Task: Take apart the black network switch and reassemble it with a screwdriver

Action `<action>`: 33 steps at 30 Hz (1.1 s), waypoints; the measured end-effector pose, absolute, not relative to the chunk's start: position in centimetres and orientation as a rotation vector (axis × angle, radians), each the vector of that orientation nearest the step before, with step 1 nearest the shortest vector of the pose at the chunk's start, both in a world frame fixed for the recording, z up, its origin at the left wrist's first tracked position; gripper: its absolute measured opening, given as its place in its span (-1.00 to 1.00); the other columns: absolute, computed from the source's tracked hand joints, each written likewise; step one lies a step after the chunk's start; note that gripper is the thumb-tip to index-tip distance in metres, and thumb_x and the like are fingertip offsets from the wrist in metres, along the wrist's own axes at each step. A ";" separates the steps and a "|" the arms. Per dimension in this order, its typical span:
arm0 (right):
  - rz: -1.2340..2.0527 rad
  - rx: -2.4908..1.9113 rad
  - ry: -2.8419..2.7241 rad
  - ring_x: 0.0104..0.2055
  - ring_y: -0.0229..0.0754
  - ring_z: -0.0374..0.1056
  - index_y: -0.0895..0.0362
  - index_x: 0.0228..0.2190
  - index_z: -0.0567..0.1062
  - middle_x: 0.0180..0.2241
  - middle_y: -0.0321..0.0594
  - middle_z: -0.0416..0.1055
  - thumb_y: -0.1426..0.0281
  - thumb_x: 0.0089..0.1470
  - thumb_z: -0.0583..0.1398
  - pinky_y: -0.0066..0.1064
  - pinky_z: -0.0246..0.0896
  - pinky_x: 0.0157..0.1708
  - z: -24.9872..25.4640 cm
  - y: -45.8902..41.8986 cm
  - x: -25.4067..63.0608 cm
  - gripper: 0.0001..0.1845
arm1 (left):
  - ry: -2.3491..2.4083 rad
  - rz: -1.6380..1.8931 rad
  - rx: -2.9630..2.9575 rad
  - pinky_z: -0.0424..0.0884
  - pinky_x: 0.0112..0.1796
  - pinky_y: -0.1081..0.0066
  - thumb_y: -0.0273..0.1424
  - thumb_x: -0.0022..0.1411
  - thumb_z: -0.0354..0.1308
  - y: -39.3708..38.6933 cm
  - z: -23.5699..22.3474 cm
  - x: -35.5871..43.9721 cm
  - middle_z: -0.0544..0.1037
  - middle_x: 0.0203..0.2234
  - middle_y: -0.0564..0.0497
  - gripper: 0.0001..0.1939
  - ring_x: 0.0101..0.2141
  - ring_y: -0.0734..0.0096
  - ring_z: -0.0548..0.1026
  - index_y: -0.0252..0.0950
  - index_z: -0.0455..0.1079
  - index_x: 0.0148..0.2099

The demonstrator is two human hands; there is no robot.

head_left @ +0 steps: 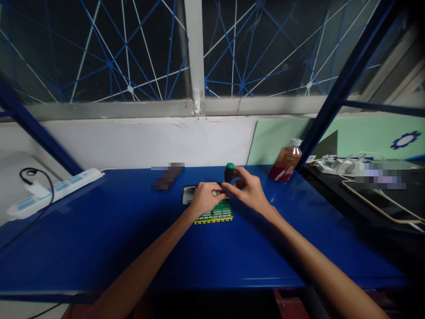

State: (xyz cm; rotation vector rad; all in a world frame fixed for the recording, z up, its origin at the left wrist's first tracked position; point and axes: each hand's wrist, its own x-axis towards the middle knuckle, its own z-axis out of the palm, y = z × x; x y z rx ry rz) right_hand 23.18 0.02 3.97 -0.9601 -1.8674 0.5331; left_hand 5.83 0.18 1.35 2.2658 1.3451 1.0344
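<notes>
A green circuit board [222, 210] with a yellow front edge lies on the blue table. Behind it, partly covered by my hands, is a dark-rimmed item with a pale grey surface [188, 195]. My right hand [249, 188] grips a screwdriver [229, 173] with a black handle and green cap, held upright over the rear of the board. Its tip is hidden behind my fingers. My left hand [207, 197] rests over the board's left rear, fingers bent together close to the screwdriver. What those fingers pinch is hidden.
A drink bottle [286, 161] with a white cap stands at the back right. On the left lies a white power strip [59, 190] with a black cable. A blurred dark object [168, 177] lies behind my left hand. A phone [378, 199] and cables occupy the black surface at right.
</notes>
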 end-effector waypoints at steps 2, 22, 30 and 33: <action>0.504 -0.981 -1.868 -0.61 -0.31 0.27 0.12 -0.10 0.35 -0.47 -0.27 0.41 0.20 0.03 0.22 -0.44 0.15 -0.62 3.9 0.0 23.1 -0.58 | 1.337 1.033 2.253 0.10 -0.53 0.51 -0.27 0.13 0.19 0.2 1.3 5.9 0.32 -0.67 0.13 -0.71 -0.59 0.54 0.23 -0.31 0.45 -0.57; 0.628 -0.945 -1.923 -0.60 -0.29 0.28 0.12 -0.15 0.35 -0.54 -0.33 0.36 0.26 0.06 0.18 -0.44 0.15 -0.61 3.9 0.0 23.3 -0.68 | 1.177 0.953 2.139 0.18 -0.53 0.51 -0.31 0.17 0.15 0.0 0.8 5.4 0.41 -0.63 0.09 -0.78 -0.58 0.52 0.32 -0.33 0.52 -0.42; 0.505 -1.021 -1.905 -0.58 -0.28 0.27 0.12 -0.17 0.39 -0.51 -0.30 0.35 0.15 0.00 0.24 -0.42 0.15 -0.60 3.7 0.3 23.3 -0.59 | 1.232 1.025 2.268 0.20 -0.47 0.47 -0.30 0.17 0.19 0.2 0.3 5.6 0.49 -0.53 0.05 -0.77 -0.52 0.49 0.36 -0.30 0.54 -0.45; 0.523 -1.006 -1.910 -0.58 -0.29 0.27 0.13 -0.17 0.39 -0.48 -0.28 0.37 0.16 0.02 0.23 -0.43 0.16 -0.60 3.9 0.1 23.3 -0.61 | 1.229 1.004 2.263 0.22 -0.45 0.47 -0.34 0.19 0.17 0.2 0.4 5.6 0.54 -0.48 0.03 -0.79 -0.48 0.46 0.40 -0.31 0.54 -0.44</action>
